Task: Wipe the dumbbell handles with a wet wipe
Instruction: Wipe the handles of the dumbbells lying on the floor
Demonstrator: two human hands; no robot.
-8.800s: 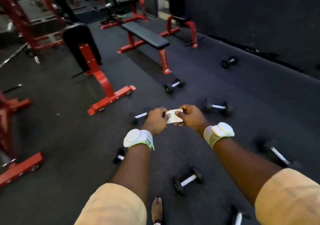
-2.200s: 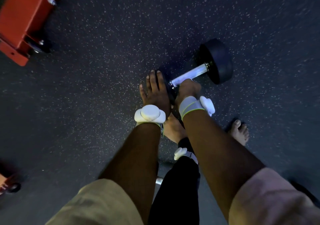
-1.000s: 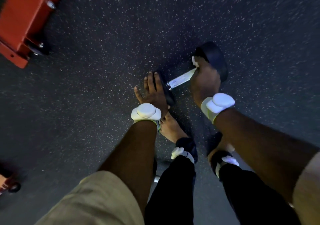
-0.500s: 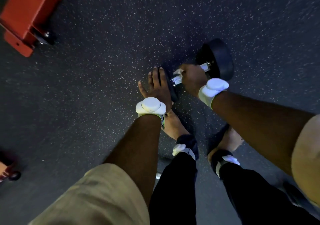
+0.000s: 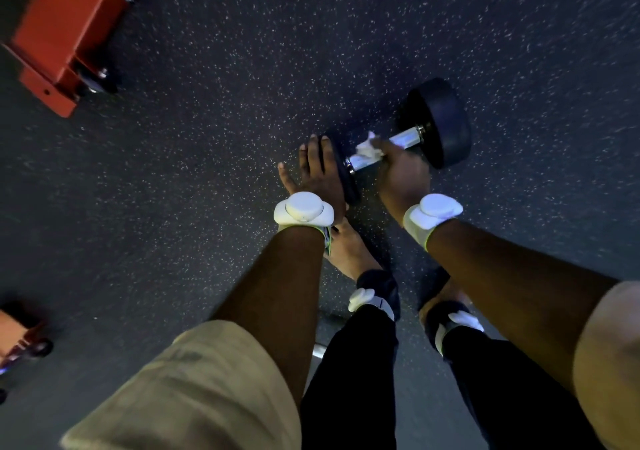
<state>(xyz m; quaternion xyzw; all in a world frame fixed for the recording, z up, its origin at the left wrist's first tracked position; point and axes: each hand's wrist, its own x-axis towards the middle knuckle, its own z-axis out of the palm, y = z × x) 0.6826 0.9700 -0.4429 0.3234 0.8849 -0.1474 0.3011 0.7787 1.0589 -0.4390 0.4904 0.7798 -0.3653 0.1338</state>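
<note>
Currently, head view looks straight down.

Floor: dark rubber with pale speckles, fills the view.

Red steel frame: at 10 o'clock in the view, bolts showing on its edge. It is well apart from the dumbbell.

Beige sleeves and black trousers: along the 6 o'clock edge. A bare foot rests on the floor just below the left wrist.

Dumbbell: lying on the floor at about 1 o'clock from centre. Its axis runs from 8 o'clock to 2 o'clock. It has two black round weights and a shiny metal handle between them.

Left grip: released. The fingers are straight and laid flat against the outer face of the near weight, pointing to 12 o'clock.

Right grip: clenched over the handle from the 5 o'clock side, grasping the wet wipe against the metal. The hand is motion-blurred. Bare handle shows on both sides of it.

Wet wipe: white and crumpled, bunched on the handle nearer the 8 o'clock weight and sticking out past the fingers.

White wrist bands: one on each wrist, each carrying a rounded white puck.
</note>
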